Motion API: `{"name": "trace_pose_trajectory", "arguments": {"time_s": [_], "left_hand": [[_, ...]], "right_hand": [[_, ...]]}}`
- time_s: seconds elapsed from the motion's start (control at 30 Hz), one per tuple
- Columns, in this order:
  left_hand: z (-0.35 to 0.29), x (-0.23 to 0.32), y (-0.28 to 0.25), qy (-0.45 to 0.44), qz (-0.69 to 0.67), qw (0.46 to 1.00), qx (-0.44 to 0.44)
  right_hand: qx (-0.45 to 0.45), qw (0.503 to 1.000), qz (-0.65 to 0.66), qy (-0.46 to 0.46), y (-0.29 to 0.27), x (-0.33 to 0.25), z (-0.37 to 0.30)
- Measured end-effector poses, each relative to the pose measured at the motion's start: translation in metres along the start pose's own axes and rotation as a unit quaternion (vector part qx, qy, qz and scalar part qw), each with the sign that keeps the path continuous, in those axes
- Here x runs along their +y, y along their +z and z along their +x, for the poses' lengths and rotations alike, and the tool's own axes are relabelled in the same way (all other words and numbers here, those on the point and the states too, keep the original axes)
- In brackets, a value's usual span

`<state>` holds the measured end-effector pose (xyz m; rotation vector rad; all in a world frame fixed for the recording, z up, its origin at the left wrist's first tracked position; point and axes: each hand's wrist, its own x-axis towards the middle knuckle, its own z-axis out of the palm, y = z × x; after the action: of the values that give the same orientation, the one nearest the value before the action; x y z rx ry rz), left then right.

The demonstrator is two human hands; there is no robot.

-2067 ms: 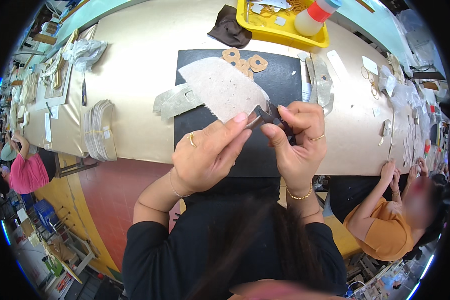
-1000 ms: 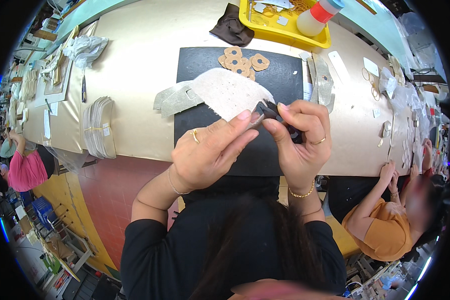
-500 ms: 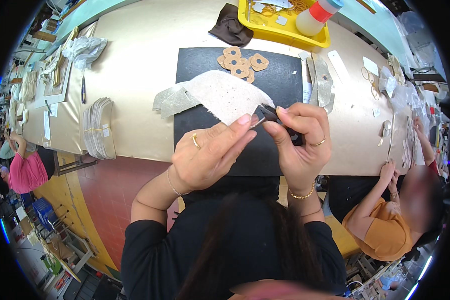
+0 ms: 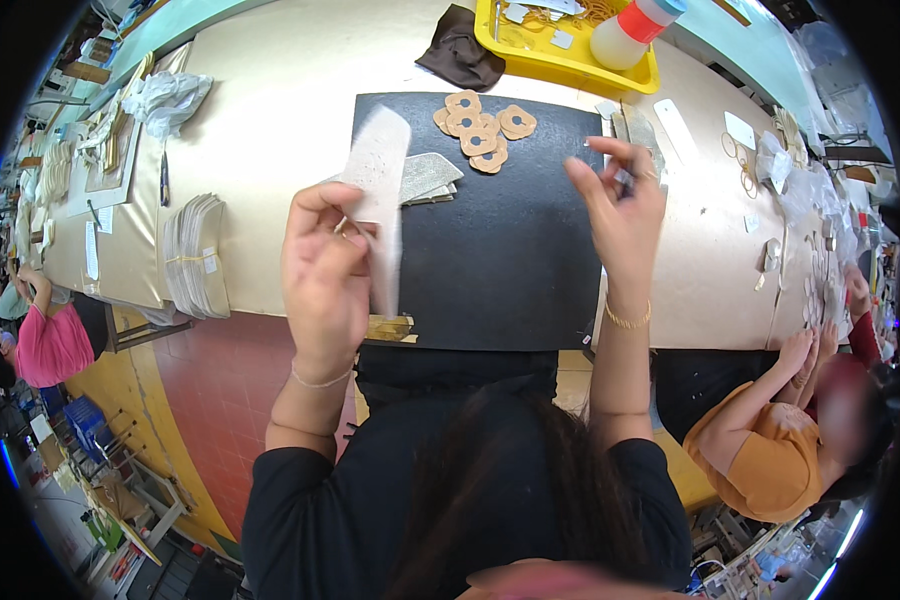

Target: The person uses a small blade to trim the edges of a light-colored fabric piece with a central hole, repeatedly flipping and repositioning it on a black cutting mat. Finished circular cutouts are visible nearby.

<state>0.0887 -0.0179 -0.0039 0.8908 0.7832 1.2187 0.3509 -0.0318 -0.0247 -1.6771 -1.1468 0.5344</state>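
My left hand (image 4: 328,275) pinches a pale, off-white flat piece (image 4: 378,165) of leather or fabric, held up on edge and a little blurred. Over the far right part of the black mat (image 4: 510,270), my right hand (image 4: 630,195) is raised with thumb and fingers apart, and I see nothing held in it. Behind the pale piece, speckled grey strips (image 4: 432,178) lie stacked on the mat. Several tan rounded cut-outs (image 4: 478,143) with keyhole-like openings are heaped near the mat's far edge.
A yellow tray (image 4: 570,70) holds a bottle (image 4: 635,35) with a red band. Dark brown cloth (image 4: 462,50) lies beside it. To the left are a banded bundle of strips (image 4: 195,250) and a plastic bag (image 4: 168,103). A co-worker in orange (image 4: 760,455) sits at right.
My hands have moved apart. The left one has drawn the pale piece leftward and turned it on edge. The right has risen and opened; the black item between its fingers is no longer visible.
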Motion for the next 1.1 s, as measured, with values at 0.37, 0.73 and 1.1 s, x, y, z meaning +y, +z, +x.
{"name": "trace_pose_trajectory", "arguments": {"time_s": [0.37,0.73,1.1], "left_hand": [[-0.008,-0.023,-0.008,-0.321,-0.371,0.868,-0.083],[-0.008,-0.022,-0.008,-0.278,-0.078,0.955,-0.071],[-0.001,-0.029,-0.017,-0.262,-0.076,0.96,-0.054]], "right_hand": [[-0.227,0.926,-0.265,-0.142,0.068,0.022,0.047],[-0.197,0.95,-0.181,-0.161,0.062,0.008,0.041],[-0.246,0.951,-0.065,0.173,0.03,0.008,-0.043]]}}
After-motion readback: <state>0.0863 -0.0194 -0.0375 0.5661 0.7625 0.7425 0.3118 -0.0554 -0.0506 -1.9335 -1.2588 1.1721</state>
